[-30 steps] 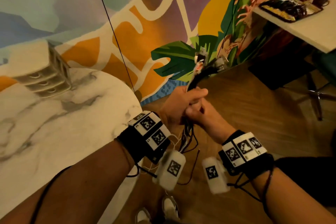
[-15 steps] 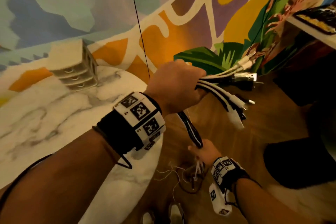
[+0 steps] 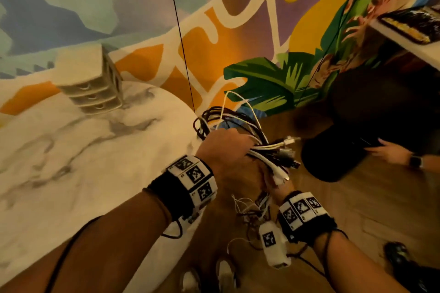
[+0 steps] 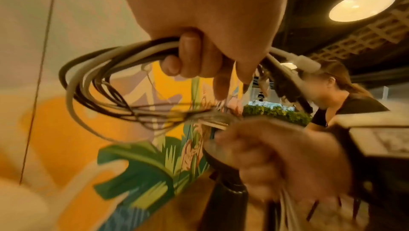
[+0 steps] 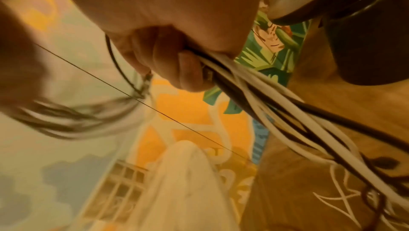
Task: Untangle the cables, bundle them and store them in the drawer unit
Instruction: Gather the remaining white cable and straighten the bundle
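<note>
gripping hard now, the left hand [image 3: 228, 150] has its fingers [image 4: 190, 56] curled round a fat bundle of black and white cables [image 3: 240, 123], held up in the air just past the rim of the marble worktop [image 3: 71, 173]. loops fan out above the knuckles toward the wall, and the plug ends [image 3: 283, 150] stick out to the right of the fist, usb tips and white connectors splayed. right underneath, the right hand [image 3: 273, 185] is clamped on the same cables; the right wrist view shows its fingers [image 5: 168, 63] wrapped tight round the strands [image 5: 276, 112], which run on down toward the wooden floor [image 3: 357, 197], where thin loose ends trail. the two hands sit almost touching, one stacked over the other. the small white drawer unit [image 3: 92, 83] stands at the far side of the worktop, well apart from the cables, its three drawers all pushed in. another person's hand [image 3: 390, 152] rests on a dark round stool [image 3: 333, 157] at right.
</note>
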{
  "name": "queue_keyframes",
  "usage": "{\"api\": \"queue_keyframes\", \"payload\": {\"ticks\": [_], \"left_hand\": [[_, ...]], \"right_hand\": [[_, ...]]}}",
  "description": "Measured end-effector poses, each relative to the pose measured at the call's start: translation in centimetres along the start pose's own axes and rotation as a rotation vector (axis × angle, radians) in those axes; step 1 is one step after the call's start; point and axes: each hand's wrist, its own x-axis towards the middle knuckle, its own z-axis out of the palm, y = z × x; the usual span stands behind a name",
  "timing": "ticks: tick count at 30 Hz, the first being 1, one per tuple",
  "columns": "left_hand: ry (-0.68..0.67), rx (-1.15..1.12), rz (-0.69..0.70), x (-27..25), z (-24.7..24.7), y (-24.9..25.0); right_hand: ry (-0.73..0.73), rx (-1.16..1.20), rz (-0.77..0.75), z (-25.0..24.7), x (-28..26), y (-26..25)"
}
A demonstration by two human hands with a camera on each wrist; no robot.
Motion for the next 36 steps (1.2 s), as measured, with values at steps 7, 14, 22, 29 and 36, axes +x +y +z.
{"api": "queue_keyframes", "payload": {"ticks": [7,14,22,29,36], "left_hand": [[0.091,-0.803,-0.275,0.7,0.1,0.8],[0.254,-0.796,-0.352,-0.6,-1.5,-0.3],[0.426,-0.686,-0.276,-3.5,-4.6,-1.8],[0.407,-0.650,-0.327,-6.4,-4.2,-3.6],[0.503,-0.723,-0.456,-8.2,-4.0,-5.9]], "right_hand": [[-0.102,0.151,-0.131,1.5,-2.0,-6.8],[-0.307,0.012,-0.066,3.6,-2.6,-5.1],[-0.320,-0.347,0.178,3.1,-0.6,4.6],[-0.350,-0.394,0.255,5.5,0.2,5.6],[-0.484,-0.517,0.321,5.5,-0.7,8.0]]}}
